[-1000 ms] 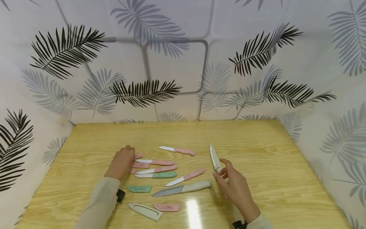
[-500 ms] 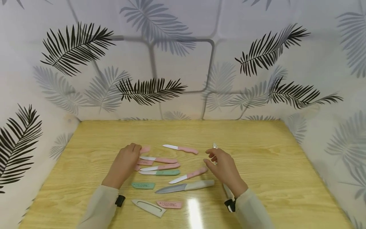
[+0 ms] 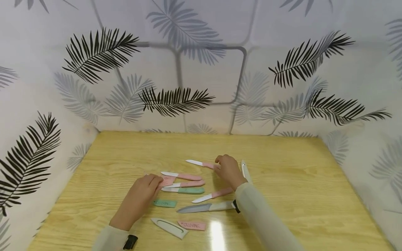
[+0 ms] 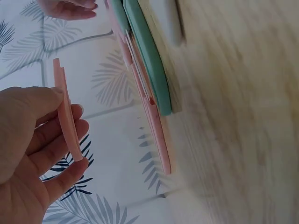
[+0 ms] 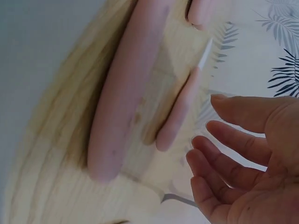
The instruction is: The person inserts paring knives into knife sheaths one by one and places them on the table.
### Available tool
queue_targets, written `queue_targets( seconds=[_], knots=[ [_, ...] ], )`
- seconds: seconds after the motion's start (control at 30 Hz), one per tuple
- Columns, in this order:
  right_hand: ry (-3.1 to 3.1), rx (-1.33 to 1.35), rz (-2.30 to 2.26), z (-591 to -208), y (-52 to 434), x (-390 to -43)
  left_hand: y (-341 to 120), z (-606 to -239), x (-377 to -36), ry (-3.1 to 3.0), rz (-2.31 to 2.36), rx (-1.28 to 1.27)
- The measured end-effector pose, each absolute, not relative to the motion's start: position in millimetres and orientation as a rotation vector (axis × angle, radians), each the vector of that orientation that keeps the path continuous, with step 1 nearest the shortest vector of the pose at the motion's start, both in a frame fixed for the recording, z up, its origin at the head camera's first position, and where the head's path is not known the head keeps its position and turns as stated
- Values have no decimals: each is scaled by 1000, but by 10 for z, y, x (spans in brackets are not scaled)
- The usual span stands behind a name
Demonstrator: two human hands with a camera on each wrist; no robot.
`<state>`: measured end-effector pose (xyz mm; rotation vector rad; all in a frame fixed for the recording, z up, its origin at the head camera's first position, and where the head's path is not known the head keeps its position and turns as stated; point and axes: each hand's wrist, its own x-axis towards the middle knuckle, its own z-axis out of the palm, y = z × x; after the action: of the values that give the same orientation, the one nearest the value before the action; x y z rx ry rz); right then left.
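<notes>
My left hand [image 3: 138, 197] pinches a pink blade cover [image 4: 68, 114] between thumb and fingers, raised off the table in the left wrist view. Close by lie two pink-handled knives [image 3: 190, 177] and a green-handled knife [image 3: 191, 190]. My right hand [image 3: 230, 171] has loosely bent fingers and hangs over the handle of the farthest pink paring knife [image 3: 194, 162]. In the right wrist view its fingers [image 5: 229, 163] hold nothing, and a gap separates them from that knife's handle [image 5: 180, 112]. A white knife in its slotted cover [image 3: 245, 170] lies right of that hand, partly hidden.
Nearer me lie another pink knife [image 3: 202, 198], a larger knife with a pale handle [image 3: 194, 208], a green cover [image 3: 165, 203], a pink cover [image 3: 192, 225] and a white slotted cover [image 3: 169, 227]. Patterned cloth [image 3: 201, 80] stands behind the wooden table [image 3: 125, 153].
My right hand has let go of the covered white knife and moved left and away to the far pink knife. The left hand has come nearer, now with a pink cover. The view has shifted.
</notes>
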<state>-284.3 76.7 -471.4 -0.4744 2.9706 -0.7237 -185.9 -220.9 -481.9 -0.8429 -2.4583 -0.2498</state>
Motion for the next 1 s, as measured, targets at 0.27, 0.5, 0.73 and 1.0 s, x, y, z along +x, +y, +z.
queue_targets(
  seconds=[0.27, 0.5, 0.73, 1.0],
  knots=[
    [2949, -400, -679, -4834, 707, -2863, -2139, -4817, -1767, -2423, -308, -873],
    [2953, -396, -636, -4865, 653, -2863, -2098, -4784, -1749, -2332, -313, -911],
    [2977, -401, -608, -4872, 652, -2886, -2076, -4744, -1767, -2329, -314, -893],
    [2964, -412, -598, -4843, 643, -2877, -2063, -4702, -1776, -2324, -340, -894]
  ],
)
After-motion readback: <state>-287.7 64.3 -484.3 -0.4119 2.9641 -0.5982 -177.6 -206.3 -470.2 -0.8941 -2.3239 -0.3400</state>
